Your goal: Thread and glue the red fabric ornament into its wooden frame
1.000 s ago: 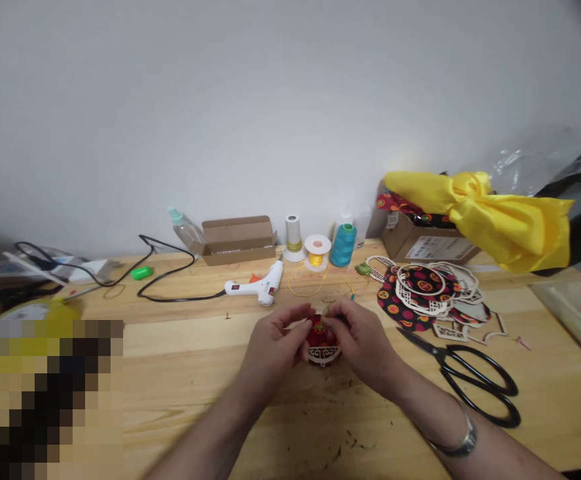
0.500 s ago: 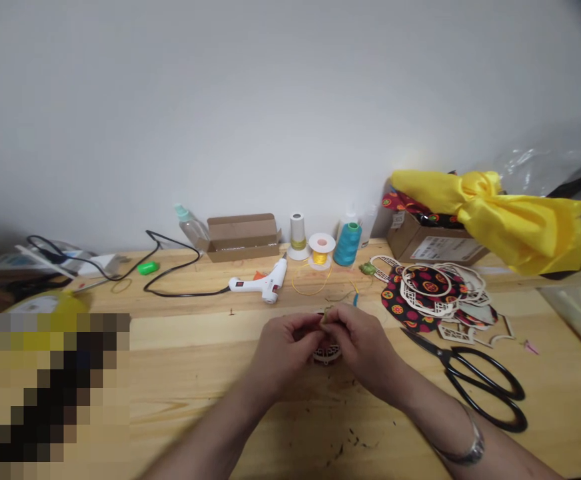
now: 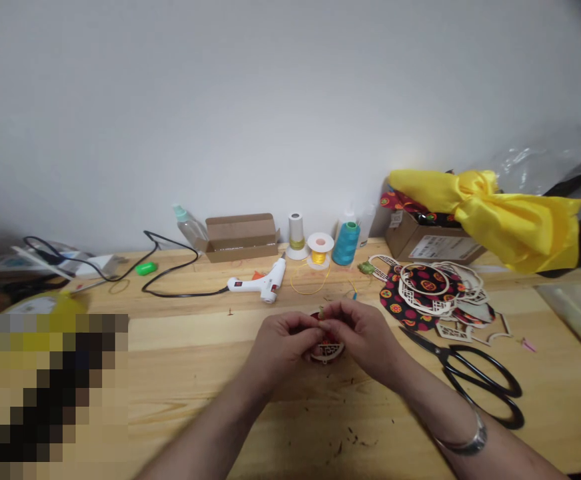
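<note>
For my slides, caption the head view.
Left hand and right hand work at a red, latticed piece; black scissors lie to the right.

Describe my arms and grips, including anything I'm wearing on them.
Your left grip and right grip are bare hands, without gloves. No sleeves show on the left forearm or right forearm. The right one wears a shiny silver-coloured bracelet; any markings are too small to tell.

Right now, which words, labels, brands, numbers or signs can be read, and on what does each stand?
No text is readable.
White labels on the cardboard box beneath the yellow cloth: too small and blurred.
Pale marks on the small open box: too blurred.
</note>
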The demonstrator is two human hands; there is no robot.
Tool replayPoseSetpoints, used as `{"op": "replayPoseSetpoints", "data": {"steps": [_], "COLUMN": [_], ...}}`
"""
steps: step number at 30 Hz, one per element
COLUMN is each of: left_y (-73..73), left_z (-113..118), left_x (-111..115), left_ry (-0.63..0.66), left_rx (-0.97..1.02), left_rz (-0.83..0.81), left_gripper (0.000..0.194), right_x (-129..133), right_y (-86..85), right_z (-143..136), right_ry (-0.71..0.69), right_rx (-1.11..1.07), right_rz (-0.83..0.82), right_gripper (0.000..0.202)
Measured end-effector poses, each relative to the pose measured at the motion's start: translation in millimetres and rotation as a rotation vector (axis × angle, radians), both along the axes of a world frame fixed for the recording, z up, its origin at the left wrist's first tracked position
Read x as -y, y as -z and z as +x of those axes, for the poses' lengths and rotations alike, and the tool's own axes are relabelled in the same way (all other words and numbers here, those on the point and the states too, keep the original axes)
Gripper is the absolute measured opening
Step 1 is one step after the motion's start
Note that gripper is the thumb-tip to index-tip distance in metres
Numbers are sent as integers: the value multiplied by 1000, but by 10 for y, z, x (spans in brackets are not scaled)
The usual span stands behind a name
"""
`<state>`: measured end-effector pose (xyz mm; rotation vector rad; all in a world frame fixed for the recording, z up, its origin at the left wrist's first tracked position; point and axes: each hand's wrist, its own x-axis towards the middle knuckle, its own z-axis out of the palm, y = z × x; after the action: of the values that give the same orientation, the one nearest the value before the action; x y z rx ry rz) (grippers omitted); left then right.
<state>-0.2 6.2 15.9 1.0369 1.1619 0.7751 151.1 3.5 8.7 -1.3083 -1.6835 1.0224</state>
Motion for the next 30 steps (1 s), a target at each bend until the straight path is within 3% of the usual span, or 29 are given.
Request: {"op": "replayPoseSetpoints", "data": {"steps": [5, 9, 13, 23, 26, 30], "left_y": [80, 82, 80, 79, 92, 97], "left_z": [-19, -20, -21, -8, -9, 7], "left_x": [-38, -48, -49, -47, -45, -23], "left_ry": [-17, -77, -62, -70, -51, -6], "left_rx": [216, 325, 371, 376, 308, 170], "left_rz": [-105, -152, -162, -167, -157, -138], "left_gripper": [10, 7, 8, 11, 12, 16], "right_x": [-47, -55, -37, -60, -90, -99], "right_y": [3, -26, -49, -71, -74, -49], "right_z": [3, -7, -10, 28, 54, 61], "right_ry": [-9, -65, -57, -126, -55, -18], "right_rx": [-167, -243, -249, -229, -226, -340], "right_rz": [-172, -358, -345, -297, -269, -386], "right_gripper": [30, 19, 14, 23, 35, 30]}}
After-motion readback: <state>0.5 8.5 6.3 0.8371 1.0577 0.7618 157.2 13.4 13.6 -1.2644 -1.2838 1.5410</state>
